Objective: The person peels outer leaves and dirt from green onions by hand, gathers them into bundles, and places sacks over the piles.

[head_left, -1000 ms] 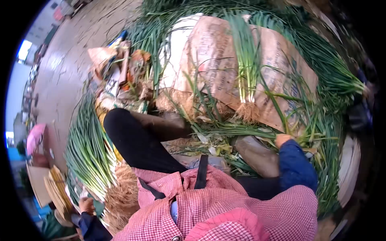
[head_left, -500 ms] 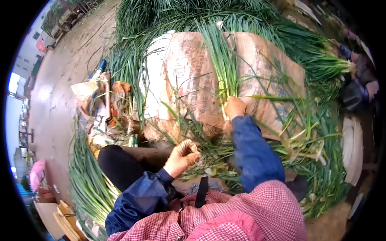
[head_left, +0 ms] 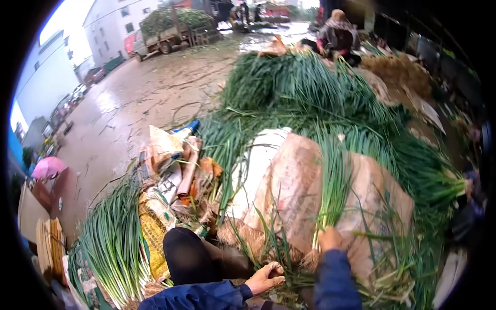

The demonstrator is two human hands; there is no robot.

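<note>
My right hand [head_left: 329,238] is closed round the pale lower stalks of a bunch of green onions [head_left: 333,181]. The bunch lies along brown printed sacking [head_left: 294,181], its long leaves pointing away from me and roots showing beside my hand. Lower and to the left, my left hand [head_left: 266,279] is held in front of my body with its fingers curled together near the thumb. Whatever may be between those fingers is too small to make out. Loose leaves [head_left: 281,243] and trimmings lie close to both hands.
A large heap of green onions [head_left: 305,82] stands beyond the sacking. Another pile [head_left: 113,243] lies at my left, by crumpled sacks [head_left: 175,165]. Further away are a seated person [head_left: 338,33], a loaded truck [head_left: 165,36], a wet yard [head_left: 124,113] and a pink umbrella [head_left: 49,167].
My view has tilted up, bringing the yard, truck and seated person into sight. My right hand keeps its hold on the green onions; my left hand stays curled in front of me.
</note>
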